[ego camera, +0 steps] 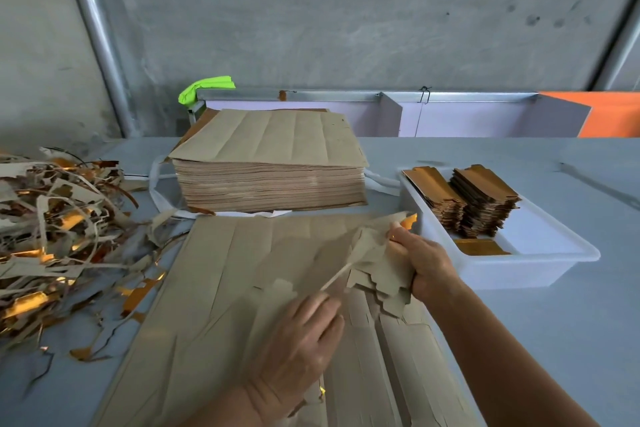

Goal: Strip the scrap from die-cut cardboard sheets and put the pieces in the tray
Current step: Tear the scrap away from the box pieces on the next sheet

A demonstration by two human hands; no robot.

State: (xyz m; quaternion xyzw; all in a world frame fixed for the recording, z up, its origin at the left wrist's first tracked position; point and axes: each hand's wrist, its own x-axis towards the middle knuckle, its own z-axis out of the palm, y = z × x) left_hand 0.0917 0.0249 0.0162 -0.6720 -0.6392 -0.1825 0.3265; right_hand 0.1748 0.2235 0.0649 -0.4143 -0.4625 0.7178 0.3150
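A die-cut cardboard sheet (221, 288) lies flat in front of me, grey-brown side up, slit along its length. My right hand (420, 263) grips a bunch of die-cut pieces (377, 267) lifted off the sheet's right side. My left hand (298, 340) rests on the sheet and pinches a thin scrap strip (337, 277) that runs up toward the held pieces. A white tray (540, 267) at the right holds two stacks of gold-faced pieces (481, 204).
A tall stack of uncut sheets (270, 173) stands behind the working sheet. A heap of scrap strips (59, 229), grey and gold, covers the table's left side. A concrete wall and a metal rail close off the back. An orange board (609, 114) is at the far right.
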